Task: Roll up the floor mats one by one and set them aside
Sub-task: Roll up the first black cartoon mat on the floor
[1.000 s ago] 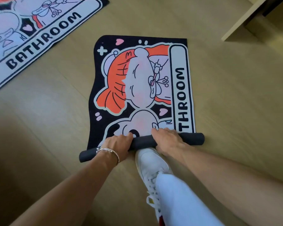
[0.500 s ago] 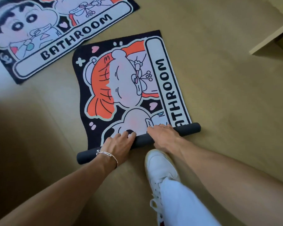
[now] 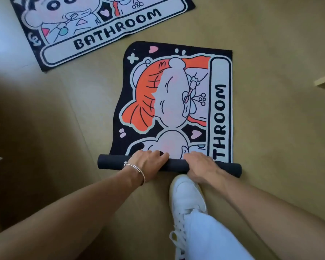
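Both palms down, left hand (image 3: 148,162) and right hand (image 3: 201,164) curled loosely over the dark roll (image 3: 169,166) of the cartoon bathroom mat (image 3: 176,102) on the wooden floor (image 3: 280,128), uneven push risking a crooked, telescoping roll.

L hand (image 3: 150,162) & R hand (image 3: 199,164) press dark roll (image 3: 169,166) of half-rolled mat (image 3: 176,102).
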Motion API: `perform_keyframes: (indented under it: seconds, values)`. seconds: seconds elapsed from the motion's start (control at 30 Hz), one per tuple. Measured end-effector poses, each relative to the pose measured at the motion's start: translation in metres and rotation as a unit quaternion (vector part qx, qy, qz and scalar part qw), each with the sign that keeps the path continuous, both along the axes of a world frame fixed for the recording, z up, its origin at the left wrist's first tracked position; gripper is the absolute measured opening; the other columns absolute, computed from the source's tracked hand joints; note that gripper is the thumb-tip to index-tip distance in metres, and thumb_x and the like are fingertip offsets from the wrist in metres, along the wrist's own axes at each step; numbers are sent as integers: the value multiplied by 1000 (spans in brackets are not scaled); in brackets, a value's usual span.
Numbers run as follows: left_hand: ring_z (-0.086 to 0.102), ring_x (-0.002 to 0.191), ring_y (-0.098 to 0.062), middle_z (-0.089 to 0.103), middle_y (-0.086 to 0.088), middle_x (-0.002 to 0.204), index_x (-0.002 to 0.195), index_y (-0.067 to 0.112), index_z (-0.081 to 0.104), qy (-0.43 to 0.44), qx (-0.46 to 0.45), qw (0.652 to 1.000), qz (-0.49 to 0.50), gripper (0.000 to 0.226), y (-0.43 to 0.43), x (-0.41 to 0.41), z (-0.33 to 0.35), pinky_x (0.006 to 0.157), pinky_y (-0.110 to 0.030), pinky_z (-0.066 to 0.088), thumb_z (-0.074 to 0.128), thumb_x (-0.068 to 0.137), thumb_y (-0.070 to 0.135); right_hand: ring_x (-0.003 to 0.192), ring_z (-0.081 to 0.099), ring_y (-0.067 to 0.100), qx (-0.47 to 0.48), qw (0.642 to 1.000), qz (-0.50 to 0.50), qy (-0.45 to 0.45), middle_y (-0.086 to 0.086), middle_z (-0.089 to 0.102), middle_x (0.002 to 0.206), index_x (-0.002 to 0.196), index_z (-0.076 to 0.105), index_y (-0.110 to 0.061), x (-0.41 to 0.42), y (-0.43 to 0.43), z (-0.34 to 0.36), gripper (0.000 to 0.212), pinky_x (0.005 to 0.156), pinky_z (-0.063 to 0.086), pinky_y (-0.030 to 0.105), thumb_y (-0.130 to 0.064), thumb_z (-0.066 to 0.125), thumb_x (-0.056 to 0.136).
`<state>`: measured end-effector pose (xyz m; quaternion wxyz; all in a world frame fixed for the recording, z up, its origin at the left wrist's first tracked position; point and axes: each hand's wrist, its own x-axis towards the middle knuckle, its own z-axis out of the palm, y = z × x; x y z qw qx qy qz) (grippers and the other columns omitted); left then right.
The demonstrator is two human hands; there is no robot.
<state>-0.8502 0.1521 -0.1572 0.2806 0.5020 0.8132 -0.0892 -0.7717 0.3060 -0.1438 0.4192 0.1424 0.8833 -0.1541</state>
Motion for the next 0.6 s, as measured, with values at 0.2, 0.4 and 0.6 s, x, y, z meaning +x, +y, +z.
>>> perform_keyframes:
  seconds: [0.2,0.4,0.6]
  values:
    - [60,93,-28,58,-5,107,118,20,41,-45,-44,998,2,31,11,-11,-3,63,-34,37,49,89,12,101,49,21,-9,1000,-3,4,5,53,112,115,46,-16,4,0,-3,29,88,39,34,-10,56,89]
    - [60,92,-27,55,-7,107,126,20,32,14,-28,999,-38,40,-3,-10,-1,63,-34,36,46,90,7,106,50,23,4,1000,-17,7,5,51,114,118,47,-15,3,-2,-3,33,93,40,35,-10,56,87]
    - [58,91,-24,57,-4,104,123,24,40,-113,-44,993,-7,42,13,-31,-2,64,-32,41,55,85,15,111,43,24,21,997,-27,68,4,48,115,120,42,-17,10,0,-6,36,99,34,37,-12,53,86]
